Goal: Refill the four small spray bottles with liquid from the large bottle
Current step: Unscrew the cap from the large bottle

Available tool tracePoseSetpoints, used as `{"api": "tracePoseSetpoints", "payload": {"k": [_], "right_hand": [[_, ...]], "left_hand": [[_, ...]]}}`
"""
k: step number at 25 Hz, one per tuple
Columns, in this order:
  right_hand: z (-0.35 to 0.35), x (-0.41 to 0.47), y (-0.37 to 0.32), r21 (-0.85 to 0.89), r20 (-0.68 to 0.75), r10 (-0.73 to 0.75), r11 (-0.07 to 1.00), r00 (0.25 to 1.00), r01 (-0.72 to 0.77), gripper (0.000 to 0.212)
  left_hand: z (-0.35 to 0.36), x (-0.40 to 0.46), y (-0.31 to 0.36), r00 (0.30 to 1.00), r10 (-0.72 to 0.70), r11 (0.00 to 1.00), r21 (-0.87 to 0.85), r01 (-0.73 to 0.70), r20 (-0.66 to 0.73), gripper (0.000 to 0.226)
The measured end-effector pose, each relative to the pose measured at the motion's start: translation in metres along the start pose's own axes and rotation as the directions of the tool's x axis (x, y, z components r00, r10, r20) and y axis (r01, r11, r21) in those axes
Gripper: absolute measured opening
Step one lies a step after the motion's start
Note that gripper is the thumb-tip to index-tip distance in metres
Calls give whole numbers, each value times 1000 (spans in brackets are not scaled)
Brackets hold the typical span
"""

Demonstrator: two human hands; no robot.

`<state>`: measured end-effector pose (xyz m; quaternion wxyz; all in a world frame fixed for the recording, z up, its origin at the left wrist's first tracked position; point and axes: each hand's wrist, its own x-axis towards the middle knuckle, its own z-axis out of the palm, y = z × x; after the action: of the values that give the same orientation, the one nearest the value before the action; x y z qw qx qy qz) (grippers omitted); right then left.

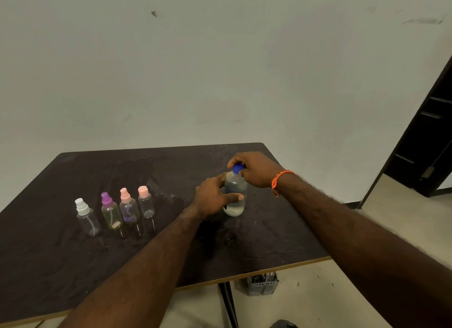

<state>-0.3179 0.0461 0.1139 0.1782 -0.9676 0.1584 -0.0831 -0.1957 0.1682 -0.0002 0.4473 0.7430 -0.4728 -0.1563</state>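
Note:
A large clear bottle [235,205] with liquid in its lower part stands upright on the dark table [73,266], right of centre. My left hand [212,197] wraps around its body. My right hand [256,168] pinches its blue cap [236,168] from above. To the left stand small clear spray bottles in a row: one with a white top [86,217], one with a purple top [111,215], one with a pink spray top [129,210] and one with a pink cap [146,204]. All are capped and upright.
The table's front edge [244,277] runs diagonally below my arms, with a black leg under it. A grey perforated basket [263,285] sits on the floor beneath. A pale wall stands behind the table, and a dark doorway [430,137] opens at the right.

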Motion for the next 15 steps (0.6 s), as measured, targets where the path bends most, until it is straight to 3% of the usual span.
{"api": "tracePoseSetpoints", "payload": {"k": [4,7,11,15], "right_hand": [[5,-12,13,166,-163,42,986,986,-15,38],[11,-19,38,245,-303,175,964,937,-101,39],[38,-32,85,117,-231,384,923,894,-366,34],[64,-41,114,58,-180,504,863,845,-502,31]], "left_hand": [[4,-4,-3,999,25,998,-53,-27,-28,67],[7,-5,-4,998,40,997,-67,-43,-53,67],[9,-1,-4,998,47,995,-90,-51,-49,74],[12,3,-5,998,44,991,-122,-50,-55,79]]}}
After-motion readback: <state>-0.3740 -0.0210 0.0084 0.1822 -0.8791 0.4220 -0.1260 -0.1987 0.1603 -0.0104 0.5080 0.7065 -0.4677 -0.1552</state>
